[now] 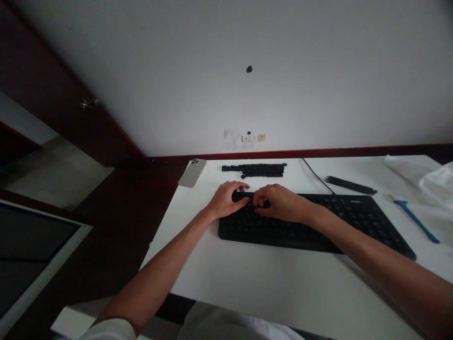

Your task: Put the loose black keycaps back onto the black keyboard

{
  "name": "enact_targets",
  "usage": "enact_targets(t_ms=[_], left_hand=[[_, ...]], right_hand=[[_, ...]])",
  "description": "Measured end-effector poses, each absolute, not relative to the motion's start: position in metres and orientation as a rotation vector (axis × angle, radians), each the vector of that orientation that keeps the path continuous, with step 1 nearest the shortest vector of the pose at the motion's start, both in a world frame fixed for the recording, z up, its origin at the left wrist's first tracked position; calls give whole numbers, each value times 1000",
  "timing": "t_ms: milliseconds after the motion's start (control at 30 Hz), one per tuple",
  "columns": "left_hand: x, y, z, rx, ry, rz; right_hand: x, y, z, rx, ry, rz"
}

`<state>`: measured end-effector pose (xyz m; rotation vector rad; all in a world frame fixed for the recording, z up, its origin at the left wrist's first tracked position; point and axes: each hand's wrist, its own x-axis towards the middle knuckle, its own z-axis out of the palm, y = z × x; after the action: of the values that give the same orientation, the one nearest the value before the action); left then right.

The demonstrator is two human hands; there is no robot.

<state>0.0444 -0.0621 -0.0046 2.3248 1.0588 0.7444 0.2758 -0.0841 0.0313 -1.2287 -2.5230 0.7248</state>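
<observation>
A black keyboard lies on the white table. My left hand grips its far left corner, the thumb over the top keys and the fingers along the far edge. Just to the right, my right hand is closed over the upper left keys, with its fingertips bent down and pinched. Whatever those fingertips hold, if anything, is too dark to make out. Behind the keyboard, several loose black keycaps sit in rows, with a single keycap slightly apart in front.
A phone lies at the table's far left corner. To the right are a dark narrow strip, a blue slender tool and crumpled white plastic. The keyboard's cable runs to the far edge, near the wall.
</observation>
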Motion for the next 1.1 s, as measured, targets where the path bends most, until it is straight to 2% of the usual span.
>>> enact_targets(t_ms=[367,1100], left_hand=[[46,-66,-1,2442,1029,627],[47,-66,-6,2454,1054,664]], right_hand=[[277,-84,30,-1189,-2527,745],[274,-86,34,-1194,-2507,806]])
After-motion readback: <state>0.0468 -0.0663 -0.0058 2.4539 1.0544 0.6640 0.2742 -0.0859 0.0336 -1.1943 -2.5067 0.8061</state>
